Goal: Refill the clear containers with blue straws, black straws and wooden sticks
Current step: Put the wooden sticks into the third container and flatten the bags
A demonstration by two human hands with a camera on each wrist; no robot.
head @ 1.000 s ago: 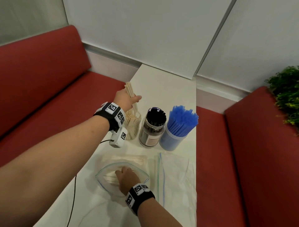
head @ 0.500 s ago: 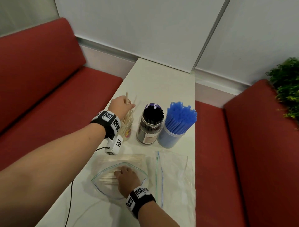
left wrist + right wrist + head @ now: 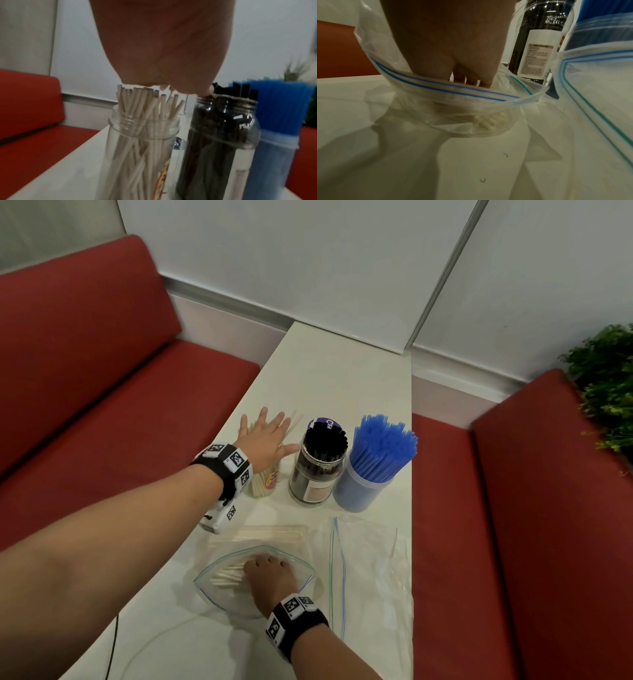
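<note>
Worktop (image 3: pixel 342 378): white, narrow, set between two red benches (image 3: pixel 102 378).

Clear container of wooden sticks (image 3: pixel 142 135): leftmost of three in a row, upright, threaded neck, open top. Sticks (image 3: pixel 137 100) stand loosely in it, ends above the rim, some splayed.

Clear container of black straws (image 3: pixel 317 470): middle of the row, just beside the stick container, upright, paper label on its side. Black straws (image 3: pixel 325 436) packed, tips above the rim.

Clear container of blue straws (image 3: pixel 363 484): rightmost, just beside the black one. Blue straws (image 3: pixel 383 440) fan out well above the rim.

Left hand (image 3: pixel 265 438): fingers straight and spread, palm down, flat over the tops of the wooden sticks; in the left wrist view the palm touches the stick ends. It holds nothing.

Right hand (image 3: pixel 270 571): reaches into the open mouth of a zip bag (image 3: pixel 219 590) lying on the near worktop. Fingers point down inside the bag toward loose wooden sticks (image 3: pixel 227 575) at its bottom; whether they pinch any stick cannot be told, as the bag rim covers the fingertips.

Second zip bag (image 3: pixel 370 559): flat on the worktop, to the right of the first, blue and green seal strips along its left edge.

Bundle of wooden sticks (image 3: pixel 274 532): lies flat between the containers and the open bag.

Green plant (image 3: pixel 606 385): at the far right edge, behind the right bench.
</note>
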